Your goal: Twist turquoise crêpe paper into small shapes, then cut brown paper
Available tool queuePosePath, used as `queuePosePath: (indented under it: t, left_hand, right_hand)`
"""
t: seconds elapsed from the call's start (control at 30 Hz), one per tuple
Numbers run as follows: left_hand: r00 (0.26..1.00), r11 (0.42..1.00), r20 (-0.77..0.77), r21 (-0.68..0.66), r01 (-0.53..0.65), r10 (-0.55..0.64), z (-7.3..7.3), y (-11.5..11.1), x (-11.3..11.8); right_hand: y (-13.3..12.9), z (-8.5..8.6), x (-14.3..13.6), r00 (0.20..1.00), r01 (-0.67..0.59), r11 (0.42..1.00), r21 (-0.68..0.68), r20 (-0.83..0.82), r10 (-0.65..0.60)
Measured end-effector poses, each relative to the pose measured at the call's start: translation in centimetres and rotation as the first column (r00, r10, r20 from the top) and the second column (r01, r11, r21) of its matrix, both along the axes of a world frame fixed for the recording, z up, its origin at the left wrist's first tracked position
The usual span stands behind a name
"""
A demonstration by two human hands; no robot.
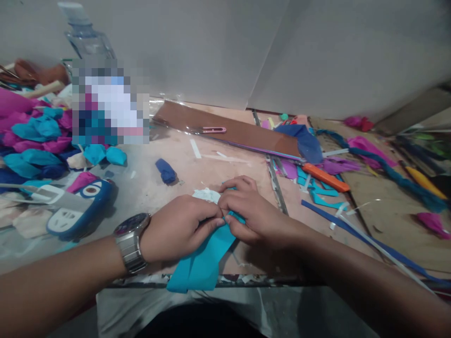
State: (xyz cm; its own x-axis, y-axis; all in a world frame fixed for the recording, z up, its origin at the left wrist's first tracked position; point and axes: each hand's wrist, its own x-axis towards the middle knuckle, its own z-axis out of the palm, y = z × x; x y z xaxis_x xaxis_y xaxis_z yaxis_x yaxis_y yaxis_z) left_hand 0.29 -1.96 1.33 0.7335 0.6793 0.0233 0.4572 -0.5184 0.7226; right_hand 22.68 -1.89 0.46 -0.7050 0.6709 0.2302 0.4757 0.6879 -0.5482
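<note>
A turquoise strip of crepe-like paper point(202, 265) hangs from my fingers down over the table's front edge. My left hand point(183, 223), with a metal watch point(132, 239) on its wrist, pinches the strip's upper end between thumb and forefinger. From the other side, my right hand point(246, 206) grips the same end with curled fingers, and the two hands touch. A white crumpled piece point(207, 194) shows just behind my left fingers; whether it is joined to the strip I cannot tell. Beyond my hands lies a small dark blue wrapped bundle point(165, 171).
At left are a heap of wrapped paper bundles point(37, 126), a blue-and-white power strip point(82, 209) and a clear bottle point(88, 42). Brown sheets point(232, 131) carry pink thread snips point(214, 130). An orange cutter point(326, 177) and paper scraps lie right, near a blue strip point(338, 220).
</note>
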Motion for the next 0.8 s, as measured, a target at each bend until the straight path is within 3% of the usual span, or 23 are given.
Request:
queuePosePath:
  t: [0.33, 0.57, 0.67, 0.8]
  left_hand:
    - [0.999, 0.996, -0.036, -0.081, -0.042, 0.039, 0.0, 0.4, -0.2]
    - [0.999, 0.975, -0.029, -0.221, -0.022, 0.016, 0.2, 0.5, -0.1]
    - [1.0, 0.952, -0.011, -0.307, 0.004, -0.008, 0.3, 0.7, -0.3]
    - [0.997, 0.878, 0.036, -0.471, 0.08, -0.072, 0.7, 1.2, -0.7]
  right_hand:
    - [0.4, 0.3, 0.5, 0.999, 0.018, 1.0, 0.016, -0.05, -0.017]
    - [0.4, 0.0, 0.4, 0.997, 0.012, 0.999, 0.039, -0.072, -0.01]
    - [0.7, 0.0, 0.6, 0.995, 0.04, 0.998, 0.054, -0.099, -0.034]
    - [1.0, 0.2, 0.9, 0.989, 0.084, 0.995, 0.06, -0.128, -0.076]
